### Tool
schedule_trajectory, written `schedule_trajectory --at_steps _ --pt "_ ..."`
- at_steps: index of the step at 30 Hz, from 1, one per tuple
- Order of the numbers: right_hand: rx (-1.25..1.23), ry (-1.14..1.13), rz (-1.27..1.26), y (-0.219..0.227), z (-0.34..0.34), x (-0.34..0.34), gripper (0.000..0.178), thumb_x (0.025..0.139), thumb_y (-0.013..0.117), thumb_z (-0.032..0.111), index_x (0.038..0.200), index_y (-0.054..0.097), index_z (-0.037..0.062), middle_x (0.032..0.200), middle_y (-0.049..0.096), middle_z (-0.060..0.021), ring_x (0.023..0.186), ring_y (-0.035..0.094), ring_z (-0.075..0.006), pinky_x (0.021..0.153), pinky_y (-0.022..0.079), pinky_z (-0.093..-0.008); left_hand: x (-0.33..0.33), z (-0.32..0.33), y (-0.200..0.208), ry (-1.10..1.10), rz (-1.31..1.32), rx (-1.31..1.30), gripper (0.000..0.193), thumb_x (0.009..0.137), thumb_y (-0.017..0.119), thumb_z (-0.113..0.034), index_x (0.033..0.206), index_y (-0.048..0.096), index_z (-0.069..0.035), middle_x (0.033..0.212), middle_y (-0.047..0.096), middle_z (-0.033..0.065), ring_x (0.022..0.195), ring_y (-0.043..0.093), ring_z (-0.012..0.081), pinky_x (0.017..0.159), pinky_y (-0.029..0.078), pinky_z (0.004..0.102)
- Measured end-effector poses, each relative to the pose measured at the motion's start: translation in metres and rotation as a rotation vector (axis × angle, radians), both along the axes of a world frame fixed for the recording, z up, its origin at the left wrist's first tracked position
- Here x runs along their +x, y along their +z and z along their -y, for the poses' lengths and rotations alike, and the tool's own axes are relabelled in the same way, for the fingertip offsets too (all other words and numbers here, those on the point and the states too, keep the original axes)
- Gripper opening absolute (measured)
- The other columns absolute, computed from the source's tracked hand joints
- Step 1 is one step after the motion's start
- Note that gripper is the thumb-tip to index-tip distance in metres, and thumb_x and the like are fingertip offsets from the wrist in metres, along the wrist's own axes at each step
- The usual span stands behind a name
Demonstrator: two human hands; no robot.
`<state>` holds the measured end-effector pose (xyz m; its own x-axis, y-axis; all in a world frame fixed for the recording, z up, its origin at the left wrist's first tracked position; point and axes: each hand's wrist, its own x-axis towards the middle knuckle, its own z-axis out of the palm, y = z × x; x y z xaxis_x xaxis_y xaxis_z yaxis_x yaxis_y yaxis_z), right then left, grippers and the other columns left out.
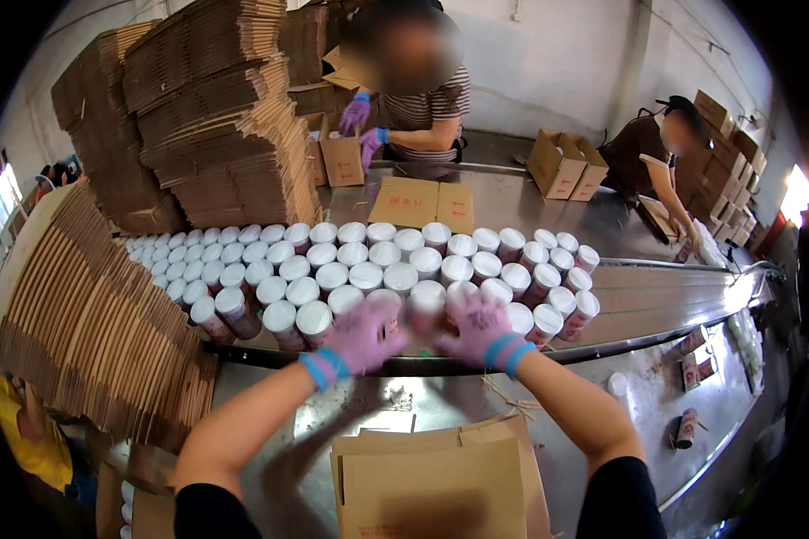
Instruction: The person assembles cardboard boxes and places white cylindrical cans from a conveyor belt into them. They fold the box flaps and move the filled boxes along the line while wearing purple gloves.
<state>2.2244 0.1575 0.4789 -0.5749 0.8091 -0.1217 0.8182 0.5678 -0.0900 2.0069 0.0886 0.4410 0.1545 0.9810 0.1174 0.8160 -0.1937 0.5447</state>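
White-lidded canisters (351, 275) with reddish printed sides stand upright in close rows on the conveyor. My left hand (366, 336), in a purple glove with a blue cuff, curls against canisters at the near edge. From the other side my right hand (479, 331), gloved the same way, presses its bent fingers against that front row. Between the two hands is a blurred canister (426, 312). Both hands seem closed on canisters, though their inner fingertips are partly hidden. Closest to me, an open cardboard carton (433, 490) sits below my hands.
Flattened cartons (81, 310) lean at the left, and taller stacks (211, 112) rise behind. Across the conveyor (661, 292), a person (427, 117) in purple gloves handles a carton (342, 160). Another person (647, 157) bends at the right. A canister (686, 428) stands on the metal table.
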Motion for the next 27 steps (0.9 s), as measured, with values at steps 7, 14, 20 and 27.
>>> schedule_trajectory --at_steps 7,14,20,27 --pt "0.334 -0.13 0.029 -0.061 -0.018 -0.01 0.066 0.086 0.057 0.038 0.145 0.028 0.0253 0.147 0.032 -0.0134 0.134 0.032 -0.0344 0.104 0.019 -0.0634 0.01 -0.023 -0.064 0.26 -0.474 0.414 0.076 0.072 0.068 -0.034 0.133 0.038 0.0 0.136 0.036 0.0203 0.131 0.029 0.0393 0.11 0.019 0.0527" --pt "0.561 0.075 -0.222 -0.052 0.002 0.029 0.056 0.079 0.057 0.019 0.134 0.044 0.0234 0.119 0.049 -0.0114 0.09 0.059 -0.0256 0.07 0.047 -0.0418 0.025 0.04 -0.02 0.185 -0.298 0.418 0.079 0.062 0.077 -0.019 0.131 0.043 -0.005 0.12 0.044 0.0168 0.112 0.043 0.0367 0.101 0.033 0.0478" --pt "0.183 0.564 -0.329 0.02 0.058 0.056 0.068 0.082 0.061 0.046 0.139 0.036 0.0184 0.117 0.052 -0.016 0.097 0.059 -0.0308 0.081 0.046 -0.0426 0.027 0.082 0.045 -0.188 -0.101 0.022 0.074 0.067 0.077 -0.035 0.128 0.049 -0.004 0.114 0.048 0.0186 0.104 0.049 0.0282 0.089 0.043 0.0399" --pt "-1.242 0.582 -0.081 0.032 0.087 0.086 0.076 0.091 0.036 0.065 0.136 0.045 0.0042 0.136 0.047 -0.0155 0.124 0.045 -0.0246 0.107 0.03 -0.0348 0.103 0.101 0.068 -0.295 -0.088 -0.972 0.053 0.09 0.053 -0.05 0.107 0.062 0.0 0.082 0.06 0.009 0.073 0.055 0.0151 0.066 0.046 0.0288"
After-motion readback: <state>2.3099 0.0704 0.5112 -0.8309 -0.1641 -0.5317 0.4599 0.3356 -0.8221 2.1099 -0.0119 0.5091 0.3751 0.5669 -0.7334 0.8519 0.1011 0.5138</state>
